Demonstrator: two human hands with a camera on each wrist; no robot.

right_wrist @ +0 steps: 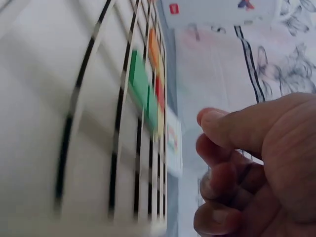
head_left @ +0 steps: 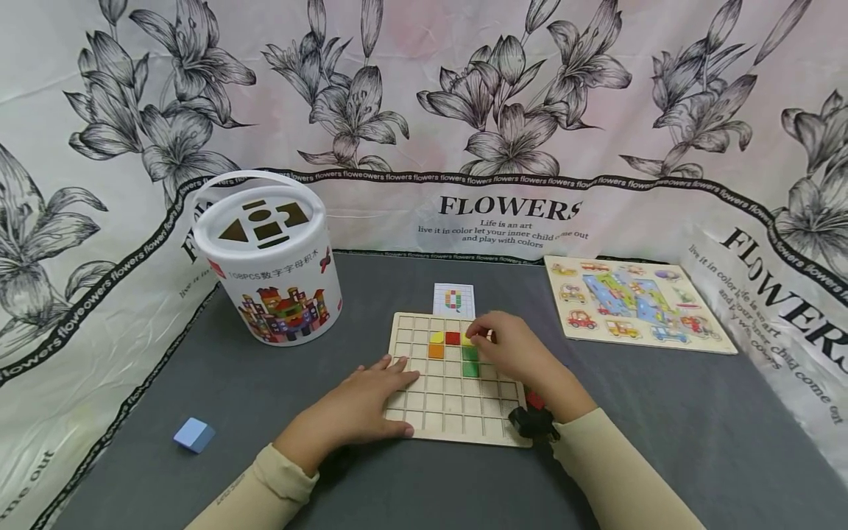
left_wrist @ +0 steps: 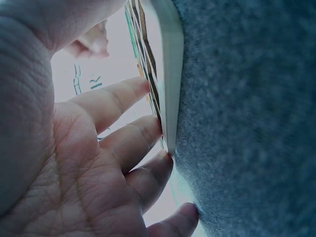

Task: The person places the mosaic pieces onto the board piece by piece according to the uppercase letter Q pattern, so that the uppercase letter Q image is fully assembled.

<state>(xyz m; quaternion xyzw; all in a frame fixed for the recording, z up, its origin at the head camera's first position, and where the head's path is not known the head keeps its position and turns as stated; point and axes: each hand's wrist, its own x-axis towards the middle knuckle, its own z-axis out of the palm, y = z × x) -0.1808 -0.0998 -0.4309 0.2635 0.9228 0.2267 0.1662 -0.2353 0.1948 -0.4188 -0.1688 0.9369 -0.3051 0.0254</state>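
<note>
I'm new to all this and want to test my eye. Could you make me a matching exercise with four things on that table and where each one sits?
Things:
1. white bucket
2. blue block
3. vehicle puzzle
4. pattern card

Places:
a. just behind the grid board
b. far right on the grey cloth
c. near left, alone
d. far left, upright

Pairs: 1-d, 2-c, 3-b, 4-a

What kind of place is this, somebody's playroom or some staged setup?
Probably a staged tabletop play corner: a grey felt table walled by a flower-printed cloth backdrop, with children's toys laid out: a wooden grid board, a block bucket and a vehicle puzzle.
</note>
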